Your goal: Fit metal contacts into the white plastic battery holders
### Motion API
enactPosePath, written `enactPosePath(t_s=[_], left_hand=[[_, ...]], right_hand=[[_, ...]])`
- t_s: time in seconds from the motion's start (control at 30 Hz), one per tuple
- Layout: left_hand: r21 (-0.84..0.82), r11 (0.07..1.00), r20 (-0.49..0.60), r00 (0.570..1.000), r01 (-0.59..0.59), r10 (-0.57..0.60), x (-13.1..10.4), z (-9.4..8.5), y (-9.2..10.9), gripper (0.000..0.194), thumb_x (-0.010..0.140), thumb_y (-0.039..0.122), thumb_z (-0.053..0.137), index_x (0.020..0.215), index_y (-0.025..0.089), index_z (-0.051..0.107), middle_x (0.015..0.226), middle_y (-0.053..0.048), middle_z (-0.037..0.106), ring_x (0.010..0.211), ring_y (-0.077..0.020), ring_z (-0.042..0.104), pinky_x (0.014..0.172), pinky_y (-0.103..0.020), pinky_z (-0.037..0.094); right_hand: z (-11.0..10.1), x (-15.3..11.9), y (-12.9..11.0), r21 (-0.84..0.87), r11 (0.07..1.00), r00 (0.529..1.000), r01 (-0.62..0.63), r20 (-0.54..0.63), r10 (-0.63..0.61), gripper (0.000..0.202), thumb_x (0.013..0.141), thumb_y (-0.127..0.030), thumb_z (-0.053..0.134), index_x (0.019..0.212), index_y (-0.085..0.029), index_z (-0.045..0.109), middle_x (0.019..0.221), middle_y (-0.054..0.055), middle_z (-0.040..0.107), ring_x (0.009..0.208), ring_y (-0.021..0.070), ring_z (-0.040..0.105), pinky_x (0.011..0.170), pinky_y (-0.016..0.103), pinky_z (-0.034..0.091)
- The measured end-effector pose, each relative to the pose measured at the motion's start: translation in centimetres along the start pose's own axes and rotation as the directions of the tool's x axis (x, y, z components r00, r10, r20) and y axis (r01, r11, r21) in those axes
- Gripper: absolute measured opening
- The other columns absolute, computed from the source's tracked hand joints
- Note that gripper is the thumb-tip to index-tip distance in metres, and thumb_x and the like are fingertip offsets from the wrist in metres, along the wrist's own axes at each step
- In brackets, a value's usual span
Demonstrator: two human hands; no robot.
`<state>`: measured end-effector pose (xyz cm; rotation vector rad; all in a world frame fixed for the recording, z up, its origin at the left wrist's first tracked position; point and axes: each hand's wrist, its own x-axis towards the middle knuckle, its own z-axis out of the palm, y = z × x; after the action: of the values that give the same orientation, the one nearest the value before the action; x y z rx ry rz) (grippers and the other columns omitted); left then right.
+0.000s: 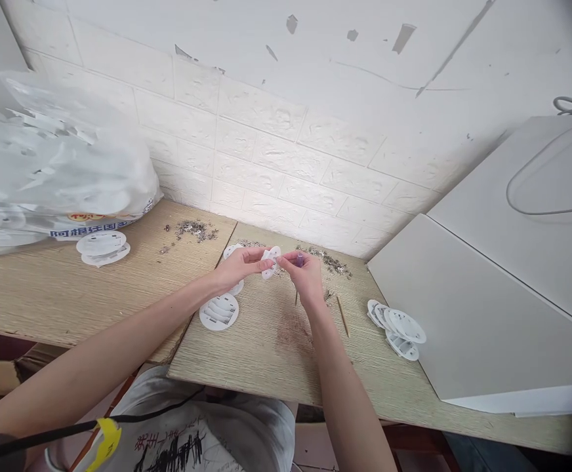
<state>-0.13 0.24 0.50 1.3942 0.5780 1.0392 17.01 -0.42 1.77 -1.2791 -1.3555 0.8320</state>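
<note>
Head view: fingers partly hide the white part (271, 263); details unclear.

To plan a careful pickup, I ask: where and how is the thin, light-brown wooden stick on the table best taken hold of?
I would pinch the wooden stick across its middle, from above and the right: it is straight and slender, lies flat, and the bare right forearm passes close on its left.

On the plastic bag (64, 164), I am reading "阿根廷国" in blue, with orange-red print sitting too small above it. My shirt (227, 436) is showing red characters and black marks, and the yellow tag (105, 447) is bearing dark marks, all unclear.
</note>
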Motion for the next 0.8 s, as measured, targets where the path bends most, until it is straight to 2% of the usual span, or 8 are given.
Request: enactPosePath(t_s=[0.13, 0.27, 0.5, 0.8], left_hand=[[-0.039, 0.999, 0.006, 1.000, -0.006, 0.006, 0.0, 0.2, 0.3, 0.047, 0.073, 0.046, 0.072, 0.111, 0.019, 0.069, 0.113, -0.009, 0.068, 0.107, -0.0235, 0.059, 0.096, -0.034, 0.041], [-0.064, 0.998, 0.015, 1.000, 0.008, -0.007, -0.1, 0.3, 0.5, 0.045, 0.075, 0.045, 0.071, 0.110, 0.017, 0.069, 0.112, -0.010, 0.068, 0.104, -0.0219, 0.061, 0.095, -0.034, 0.042], [-0.075, 0.997, -0.013, 1.000, 0.009, -0.010, 0.0, 0.1, 0.1, 0.042, 0.075, 0.044, 0.071, 0.108, 0.019, 0.070, 0.110, -0.009, 0.069, 0.103, -0.0215, 0.061, 0.095, -0.033, 0.042], [-0.056, 0.998, -0.043, 0.999, -0.012, 0.009, -0.1, 0.4, 0.1, 0.045, 0.073, 0.042, 0.073, 0.111, 0.019, 0.069, 0.113, -0.009, 0.068, 0.113, -0.0261, 0.057, 0.101, -0.038, 0.039]], right_hand=[[-0.1, -0.1, -0.2, 0.000, 1.000, 0.999, 0.003, 0.033, -0.003, 0.030, 0.064, -0.044, 0.072, 0.064, -0.015, 0.065, 0.059, 0.000, 0.058, 0.053, 0.0097, 0.041, 0.052, 0.025, 0.032], [-0.2, -0.3, -0.7, -0.036, 0.999, 0.999, 0.004, 0.048, -0.003, 0.024, 0.070, -0.038, 0.066, 0.063, -0.015, 0.065, 0.058, -0.001, 0.055, 0.052, 0.0089, 0.038, 0.053, 0.025, 0.032], [-0.1, -0.5, -1.0, -0.089, 0.996, 0.999, 0.028, 0.035, -0.024, 0.017, 0.067, -0.032, 0.064, 0.065, -0.015, 0.066, 0.057, -0.002, 0.055, 0.053, 0.0098, 0.039, 0.053, 0.025, 0.032], [-0.2, -0.4, -0.7, -0.183, 0.982, 0.999, 0.050, 0.025, -0.046, 0.023, 0.070, -0.037, 0.062, 0.064, -0.015, 0.062, 0.058, -0.001, 0.055, 0.054, 0.0110, 0.041, 0.054, 0.026, 0.032]])
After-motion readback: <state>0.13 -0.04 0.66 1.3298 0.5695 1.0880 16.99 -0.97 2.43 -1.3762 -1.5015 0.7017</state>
